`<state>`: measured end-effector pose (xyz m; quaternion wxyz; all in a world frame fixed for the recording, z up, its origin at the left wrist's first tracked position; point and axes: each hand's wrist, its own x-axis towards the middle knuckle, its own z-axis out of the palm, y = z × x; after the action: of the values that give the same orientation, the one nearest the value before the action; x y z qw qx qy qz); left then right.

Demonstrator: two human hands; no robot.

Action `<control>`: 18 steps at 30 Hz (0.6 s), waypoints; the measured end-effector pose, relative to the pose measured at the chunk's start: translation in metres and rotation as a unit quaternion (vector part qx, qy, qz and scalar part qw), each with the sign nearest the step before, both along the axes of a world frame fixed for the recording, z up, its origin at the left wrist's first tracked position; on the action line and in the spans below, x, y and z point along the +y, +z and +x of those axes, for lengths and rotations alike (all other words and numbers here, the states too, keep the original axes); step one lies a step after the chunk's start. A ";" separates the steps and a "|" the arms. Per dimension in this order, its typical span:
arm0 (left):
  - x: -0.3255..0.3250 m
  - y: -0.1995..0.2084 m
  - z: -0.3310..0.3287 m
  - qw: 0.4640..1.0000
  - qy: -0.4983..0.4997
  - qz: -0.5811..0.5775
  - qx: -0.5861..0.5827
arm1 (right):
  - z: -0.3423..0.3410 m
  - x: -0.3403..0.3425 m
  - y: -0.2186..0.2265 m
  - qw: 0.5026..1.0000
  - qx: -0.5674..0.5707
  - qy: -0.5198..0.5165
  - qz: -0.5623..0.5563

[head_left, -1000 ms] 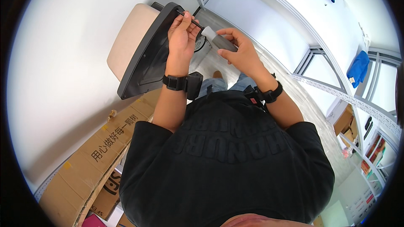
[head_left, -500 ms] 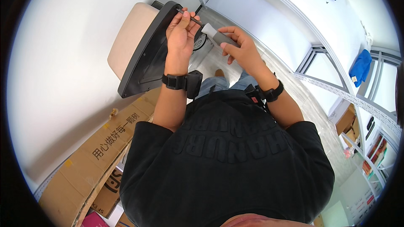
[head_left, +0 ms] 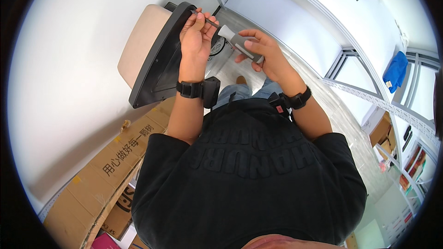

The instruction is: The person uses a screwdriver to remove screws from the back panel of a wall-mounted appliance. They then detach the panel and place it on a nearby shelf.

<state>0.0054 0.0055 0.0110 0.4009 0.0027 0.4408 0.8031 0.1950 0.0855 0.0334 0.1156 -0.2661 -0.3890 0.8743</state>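
Note:
A screwdriver with a grey handle (head_left: 241,43) and a dark shaft slants across the upper middle. My right hand (head_left: 268,56) is closed round the handle, thumb on top. Near the tip, the fingers of my left hand (head_left: 194,41) pinch the shaft. The tip meets the upper corner of a black frame (head_left: 154,62), and my left fingers hide exactly where it sits. That frame edges a tilted piece with a beige, cushion-like side (head_left: 142,44), which looks like a seat. My left palm is turned up beside the dark underside.
A long opened cardboard box (head_left: 97,170) lies along the left wall, with more boxes below it. White metal shelving (head_left: 318,0) runs along the far and right sides. Blue cloths (head_left: 395,71) hang at the right. My shoe (head_left: 241,80) shows on the floor.
My right hand has shifted its grip: the thumb has moved up onto the handle and the fingers curl beneath it. My left hand and the screwdriver have moved slightly left.

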 end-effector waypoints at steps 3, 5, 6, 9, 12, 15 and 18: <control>-0.001 0.000 0.001 1.000 0.001 0.011 -0.003 | 0.002 0.005 -0.002 0.998 0.010 0.026 -0.053; 0.001 0.002 0.001 1.000 0.003 0.020 -0.011 | 0.000 0.002 -0.003 1.000 -0.008 0.011 0.001; 0.000 0.002 0.001 1.000 0.001 0.018 -0.009 | 0.000 0.000 -0.002 1.000 -0.014 0.003 0.021; -0.001 0.002 0.002 1.000 -0.003 0.014 -0.006 | 0.000 -0.003 -0.001 0.997 -0.024 -0.014 0.065; -0.001 0.005 0.003 1.000 -0.003 0.015 -0.004 | 0.001 -0.003 -0.001 0.997 -0.020 -0.019 0.073; -0.001 0.005 0.003 1.000 -0.008 0.026 -0.002 | 0.001 -0.003 0.000 0.997 -0.018 -0.022 0.074; -0.002 0.005 0.003 0.999 -0.012 0.046 -0.010 | 0.002 -0.003 0.002 0.997 -0.018 -0.026 0.066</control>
<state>0.0082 0.0036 0.0156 0.4144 0.0181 0.3990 0.8178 0.1973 0.0825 0.0352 0.1488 -0.2836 -0.4411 0.8384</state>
